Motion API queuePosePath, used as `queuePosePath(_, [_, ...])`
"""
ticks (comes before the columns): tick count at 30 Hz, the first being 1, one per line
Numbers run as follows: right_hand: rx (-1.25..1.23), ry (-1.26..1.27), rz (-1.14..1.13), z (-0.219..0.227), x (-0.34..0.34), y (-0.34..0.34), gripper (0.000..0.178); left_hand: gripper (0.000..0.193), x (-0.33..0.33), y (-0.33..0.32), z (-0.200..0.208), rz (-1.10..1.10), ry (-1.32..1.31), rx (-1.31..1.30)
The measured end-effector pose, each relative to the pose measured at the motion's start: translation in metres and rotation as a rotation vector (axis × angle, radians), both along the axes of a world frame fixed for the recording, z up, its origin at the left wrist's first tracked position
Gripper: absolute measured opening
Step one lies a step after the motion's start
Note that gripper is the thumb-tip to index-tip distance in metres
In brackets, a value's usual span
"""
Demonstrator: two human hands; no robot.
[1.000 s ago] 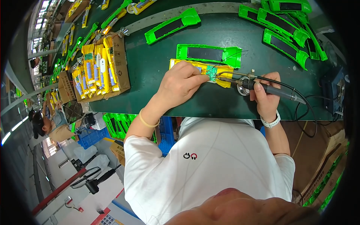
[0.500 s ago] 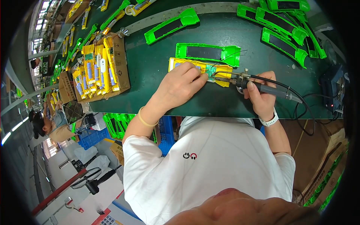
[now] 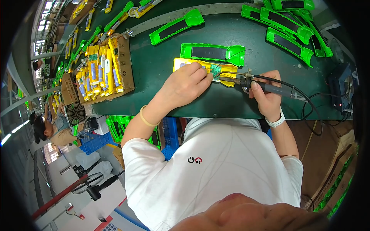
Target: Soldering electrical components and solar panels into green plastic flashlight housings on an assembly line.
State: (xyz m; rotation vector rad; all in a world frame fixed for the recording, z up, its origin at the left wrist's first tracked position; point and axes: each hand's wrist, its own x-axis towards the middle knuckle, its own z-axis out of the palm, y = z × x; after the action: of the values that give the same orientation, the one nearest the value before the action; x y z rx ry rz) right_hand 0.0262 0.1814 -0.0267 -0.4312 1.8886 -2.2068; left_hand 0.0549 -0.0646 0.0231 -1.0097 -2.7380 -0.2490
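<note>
In my right hand point(image 3: 266, 98) is a soldering iron point(image 3: 274, 90) with a thin feed tube along its top. Its tip is at a small green circuit board point(image 3: 215, 69) in a yellow housing point(image 3: 227, 82). My left hand point(image 3: 189, 85) lies over the housing's left part, fingers pinched together beside the board; whatever they hold is hidden. Directly behind the housing lies a green shell with a dark panel point(image 3: 210, 52), and a thin dark wire point(image 3: 236, 55) crosses over it toward the board.
A cardboard box point(image 3: 129, 65) of yellow housings with batteries stands on the left. More green shells lie at the back point(image 3: 175, 27) and far right point(image 3: 290, 41). A dark power unit point(image 3: 341, 90) with looping cables stands at the right edge. Another person point(image 3: 54, 129) sits far left.
The iron's tip and the housing appear slightly shifted to the left. Both hands keep nearly the same pose.
</note>
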Motion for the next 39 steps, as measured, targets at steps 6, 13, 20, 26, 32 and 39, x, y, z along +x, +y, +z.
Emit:
queuePosePath(6, [-0.166, -0.021, -0.075, 0.008, -0.003, 0.005, 0.024, 0.028, -0.003, -0.002, 0.0, -0.051, 0.025, -0.025])
queuePosePath(13, [-0.255, -0.08, -0.255, 0.004, -0.007, 0.011, 0.024, 0.029, -0.005, -0.002, 0.001, -0.103, 0.033, -0.053])
queuePosePath(20, [-0.318, -0.073, -0.365, 0.009, -0.018, 0.027, 0.02, 0.028, -0.01, -0.006, 0.004, -0.16, -0.01, -0.101])
queuePosePath(26, [-0.31, -0.095, -0.419, 0.02, -0.023, 0.03, 0.016, 0.024, -0.015, -0.012, 0.003, -0.206, -0.004, -0.073])
queuePosePath(32, [-0.325, -0.092, -0.418, 0.026, -0.036, 0.023, 0.015, 0.013, -0.043, 0.009, 0.005, 0.183, -0.133, 0.33])
queuePosePath(39, [-0.307, -0.058, -0.332, 0.027, -0.051, 0.019, 0.018, 0.011, -0.05, 0.024, -0.019, 0.408, -0.487, 0.757])
